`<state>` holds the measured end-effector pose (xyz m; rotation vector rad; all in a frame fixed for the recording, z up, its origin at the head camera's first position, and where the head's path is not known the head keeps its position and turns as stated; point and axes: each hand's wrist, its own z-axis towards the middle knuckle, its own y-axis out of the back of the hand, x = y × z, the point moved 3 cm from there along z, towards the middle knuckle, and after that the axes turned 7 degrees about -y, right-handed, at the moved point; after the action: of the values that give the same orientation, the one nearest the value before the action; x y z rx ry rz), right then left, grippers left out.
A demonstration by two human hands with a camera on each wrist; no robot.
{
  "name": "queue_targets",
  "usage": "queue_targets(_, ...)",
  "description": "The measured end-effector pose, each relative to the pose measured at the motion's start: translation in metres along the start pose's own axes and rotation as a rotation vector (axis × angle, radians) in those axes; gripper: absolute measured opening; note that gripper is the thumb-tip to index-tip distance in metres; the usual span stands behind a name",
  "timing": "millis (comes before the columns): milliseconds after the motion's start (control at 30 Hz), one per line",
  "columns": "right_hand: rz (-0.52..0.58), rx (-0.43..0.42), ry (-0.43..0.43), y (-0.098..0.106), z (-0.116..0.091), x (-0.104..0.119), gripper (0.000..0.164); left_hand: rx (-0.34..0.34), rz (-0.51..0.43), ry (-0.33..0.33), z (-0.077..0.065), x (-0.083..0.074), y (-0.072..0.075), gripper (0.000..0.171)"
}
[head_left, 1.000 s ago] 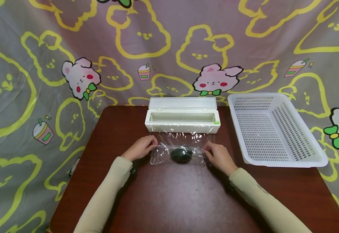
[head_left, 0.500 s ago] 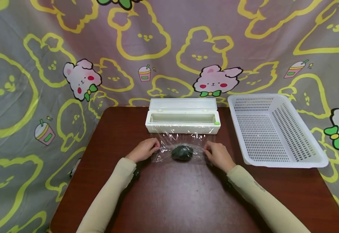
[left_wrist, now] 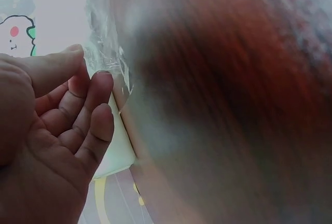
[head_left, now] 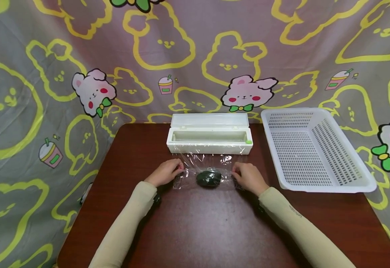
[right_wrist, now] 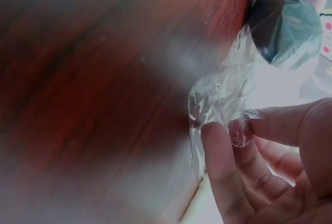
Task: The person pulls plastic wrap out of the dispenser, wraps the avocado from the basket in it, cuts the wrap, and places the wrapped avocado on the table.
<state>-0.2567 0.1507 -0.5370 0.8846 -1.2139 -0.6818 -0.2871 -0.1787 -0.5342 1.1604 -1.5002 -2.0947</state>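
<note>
A dark green, rounded object (head_left: 209, 178), like an avocado or small squash, lies under clear plastic wrap (head_left: 226, 178) at the middle of the table. In the right wrist view the film covers part of the dark object (right_wrist: 285, 27). My left hand (head_left: 166, 172) pinches the wrap's left edge between thumb and fingertips, as the left hand (left_wrist: 62, 99) in its wrist view shows. On the other side my right hand (head_left: 250, 178) pinches the right edge; its wrist view has the film (right_wrist: 223, 99) bunched at the fingertips. Behind, the film runs up to a white wrap dispenser (head_left: 209, 149), lid raised.
A white perforated basket (head_left: 325, 188) stands to the right of the dispenser on the brown table (head_left: 201, 234). A green slider (head_left: 249, 142) sits at the dispenser's right front edge. Behind the table hangs a patterned curtain (head_left: 188, 44).
The left hand has shifted slightly to the right and the right hand slightly to the left, both still pinching the wrap. The film's folds around the dark object have changed.
</note>
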Motion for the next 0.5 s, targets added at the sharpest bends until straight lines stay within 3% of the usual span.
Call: queue_targets(500, -0.034, 0.038, -0.021, -0.0009, 0.0049, -0.0013, 0.009, 0.002, -0.012, 0.007, 0.0018, 0.0005, -0.0006, 0.005)
